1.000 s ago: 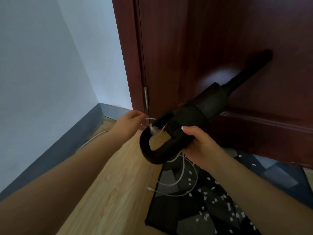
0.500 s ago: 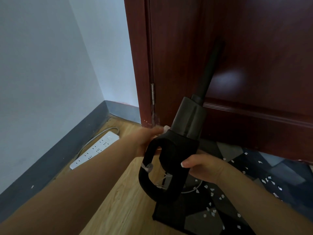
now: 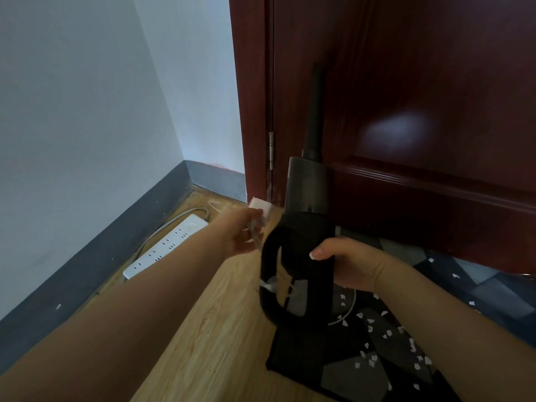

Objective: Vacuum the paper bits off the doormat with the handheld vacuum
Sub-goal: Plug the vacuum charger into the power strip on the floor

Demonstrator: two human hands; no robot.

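Our right hand [image 3: 352, 264] grips the rigid black plastic handheld vacuum [image 3: 304, 227] by its body; the loop handle, just below those fingers, suits better. Our left hand [image 3: 242, 232] pinches a white charger plug [image 3: 261, 206].

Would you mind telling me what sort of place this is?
Probably a home entryway: a dark wooden door, a patterned doormat on wood flooring, and a power strip beside the baseboard.

Vacuum [image 3: 307, 227] upright at centre, nozzle pointing up before the door [image 3: 420, 82], above the mat's near-left corner. Right hand [image 3: 348, 264] on its right side; left hand [image 3: 242, 232] just left of it, with a charger [image 3: 261, 207] and cable. Mat [image 3: 377, 352] on the floor [image 3: 203, 329] at right, against the door, paper bits [image 3: 385, 333] scattered on it. Power strip [image 3: 166, 246] far left, along the wall [image 3: 72, 111].
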